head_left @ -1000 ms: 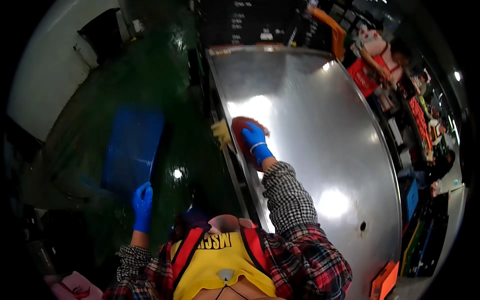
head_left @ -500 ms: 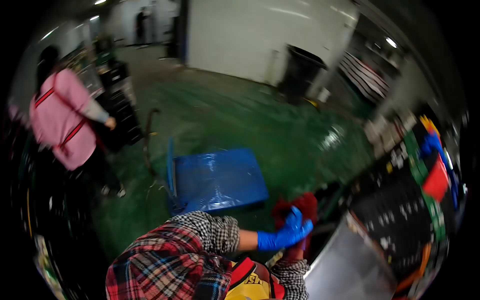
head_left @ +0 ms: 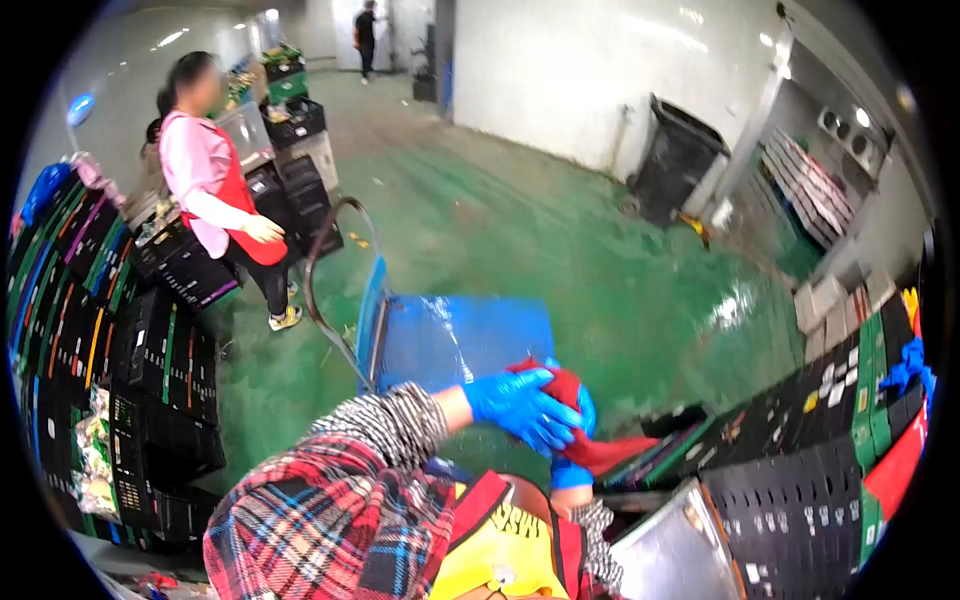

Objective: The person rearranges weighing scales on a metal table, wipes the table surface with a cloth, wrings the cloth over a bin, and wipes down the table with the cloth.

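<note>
Two blue-gloved hands meet in front of my body around a dark red cloth. My left hand reaches in from the left, its fingers bent across the cloth and some of the fabric showing between thumb and fingers. Partly hidden behind the cloth, my right hand grips it from the other side. One end of the cloth trails off to the right. Beyond the hands is a blue flat platform cart on the floor, with a curved handle at its left side.
Stacked black crates stand at left and right. A metal surface lies close at lower right. A co-worker in a red apron stands at left; another person is far back. A black wheeled bin stands by the wall.
The view has swung left and become sharper. My left hand, earlier raised with fingers spread beside the cloth, is now closed over it. The co-worker has turned round.
</note>
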### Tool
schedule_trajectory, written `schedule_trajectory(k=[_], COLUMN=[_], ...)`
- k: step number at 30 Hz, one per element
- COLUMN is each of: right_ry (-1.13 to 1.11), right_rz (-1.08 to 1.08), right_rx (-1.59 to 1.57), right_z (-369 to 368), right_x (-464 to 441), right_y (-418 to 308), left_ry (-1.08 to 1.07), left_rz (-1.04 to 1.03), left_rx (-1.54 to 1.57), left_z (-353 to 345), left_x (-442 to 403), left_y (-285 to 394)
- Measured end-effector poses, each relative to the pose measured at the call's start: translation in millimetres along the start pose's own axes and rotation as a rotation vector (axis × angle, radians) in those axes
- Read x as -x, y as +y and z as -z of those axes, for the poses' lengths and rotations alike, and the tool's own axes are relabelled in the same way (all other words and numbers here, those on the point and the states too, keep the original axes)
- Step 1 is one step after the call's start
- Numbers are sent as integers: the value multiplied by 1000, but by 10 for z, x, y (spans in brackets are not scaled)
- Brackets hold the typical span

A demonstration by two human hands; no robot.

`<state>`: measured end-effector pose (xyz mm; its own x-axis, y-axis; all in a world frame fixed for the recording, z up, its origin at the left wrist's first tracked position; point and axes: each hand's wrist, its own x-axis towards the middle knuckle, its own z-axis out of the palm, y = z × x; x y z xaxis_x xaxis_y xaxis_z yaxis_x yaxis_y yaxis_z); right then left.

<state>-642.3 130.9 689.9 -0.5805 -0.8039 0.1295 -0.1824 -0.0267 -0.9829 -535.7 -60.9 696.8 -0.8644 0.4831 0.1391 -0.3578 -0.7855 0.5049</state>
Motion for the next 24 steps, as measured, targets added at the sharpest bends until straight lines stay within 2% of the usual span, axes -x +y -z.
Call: schedule_trajectory(k=[1, 3, 4, 5, 7, 9, 11, 13, 14, 15, 16, 17, 18, 20, 23, 24], right_ry=[-26, -77, -64, 76, 120, 181, -254, -286, -174, -57, 68, 143, 226, 206, 700, 552], right_rz=[51, 255, 347, 274, 193, 622, 413, 601, 615, 628, 644, 559, 498, 93, 409, 317], right_rx=[12, 65, 171, 937, 673, 812, 304, 186, 365, 540, 709, 486, 247, -1003, 400, 801], right_z=[12, -58, -146, -298, -337, -595, -401, -133, -132, -214, -313, -308, -303, -269, -240, -236], right_x=[-160, -673, -926, -917, -1104, -1216, -1257, -1605, -1736, -1863, -2030, -2236, -2443, -2777, -2876, -2865], right_y=[-55, -140, -166, -334, -457, -369, -648, -853, -888, -921, -962, -1006, -1045, -1041, -876, -1000], left_ry=[-25, 744, 573, 730, 797, 910, 749, 269, 256, -33, 7, 43, 141, 355, 717, 843], left_rz=[38, -101, -482, -565, -669, -807, -849, -770, -747, -694, -762, -830, -814, -773, -695, -672], left_rx=[-34, -270, 49, -129, -14, 70, 122, 137, 194, 365, 277, 184, 161, 114, -181, -208], left_z=[433, -465, -280, -366, -753, -683, -423, -134, 0, -12, -30, -51, -82, -129, -402, -575], left_x=[71, -86, -361, -571, -739, -836, -790, -653, -704, -773, -843, -927, -962, -957, -954, -972], left_y=[-63, 209, 184, 288, 499, 724, 920, 1156, 1207, 1139, 1061, 993, 941, 829, 821, 868])
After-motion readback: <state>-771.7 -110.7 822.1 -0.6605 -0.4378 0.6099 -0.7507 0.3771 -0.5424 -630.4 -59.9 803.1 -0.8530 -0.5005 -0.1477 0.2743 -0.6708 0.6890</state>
